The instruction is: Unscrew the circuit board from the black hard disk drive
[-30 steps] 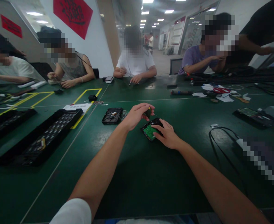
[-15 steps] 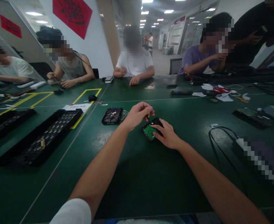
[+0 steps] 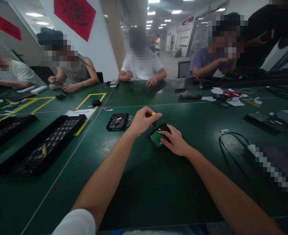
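Observation:
My left hand (image 3: pixel 142 121) is closed in a pinch on a small screwdriver (image 3: pixel 153 114). Its yellow end shows at the fingertips, and its lower part points down, partly hidden. Below it on the green table lies a hard drive (image 3: pixel 156 138) with a green circuit board facing up in a black case. My right hand (image 3: pixel 174 138) grips the drive from the right, thumb and fingers over its edge and board. Just past the drive, a few tiny screws (image 3: pixel 162 120) lie on the table.
Left of my hands lies another black drive (image 3: pixel 117 121) beside a loose circuit board (image 3: pixel 130 121). Long black trays (image 3: pixel 40 147) stand further left. At the right are another board-bearing unit (image 3: pixel 264 122) and a black cable (image 3: pixel 234 156). Several people sit across the table.
The yellow end of the screwdriver now shows higher, above my left fingertips, and those fingers have shifted around it. My right hand stays on the drive. The person opposite has moved a hand rightward.

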`<act>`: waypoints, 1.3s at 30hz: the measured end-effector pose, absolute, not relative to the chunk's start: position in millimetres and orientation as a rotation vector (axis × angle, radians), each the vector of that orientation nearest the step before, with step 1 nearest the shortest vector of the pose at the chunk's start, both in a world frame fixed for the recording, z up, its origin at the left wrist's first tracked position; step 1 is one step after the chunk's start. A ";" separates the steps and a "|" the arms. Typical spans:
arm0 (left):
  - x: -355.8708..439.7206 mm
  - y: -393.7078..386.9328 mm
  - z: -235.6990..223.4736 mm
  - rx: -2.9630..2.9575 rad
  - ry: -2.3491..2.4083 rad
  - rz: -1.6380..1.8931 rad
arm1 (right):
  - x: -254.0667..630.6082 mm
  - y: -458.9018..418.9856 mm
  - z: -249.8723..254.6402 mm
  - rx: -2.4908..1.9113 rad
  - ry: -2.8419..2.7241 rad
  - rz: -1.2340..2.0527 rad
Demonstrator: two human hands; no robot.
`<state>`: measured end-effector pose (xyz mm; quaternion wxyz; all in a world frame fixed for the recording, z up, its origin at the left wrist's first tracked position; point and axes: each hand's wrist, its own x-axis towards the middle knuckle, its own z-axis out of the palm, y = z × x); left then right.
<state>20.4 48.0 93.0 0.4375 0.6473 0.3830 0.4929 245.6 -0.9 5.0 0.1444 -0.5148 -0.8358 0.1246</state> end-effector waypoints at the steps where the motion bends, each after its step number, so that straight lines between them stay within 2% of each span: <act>1: 19.9 47.5 93.8 1.630 0.954 1.229 | 245.6 -1.1 5.1 -1.483 -2.410 0.359; 13: 18.2 48.1 97.1 1.512 0.715 1.075 | 244.4 0.0 4.4 -1.482 -2.413 0.331; 22: 19.8 49.7 90.9 1.571 0.838 1.217 | 246.7 0.8 2.1 -1.482 -2.403 0.354; 31: 19.9 51.1 94.9 1.523 0.722 1.083 | 246.3 1.7 0.0 -1.480 -2.401 0.326; 39: 19.9 48.8 95.0 1.483 0.885 1.185 | 246.5 1.0 1.8 -1.485 -2.409 0.334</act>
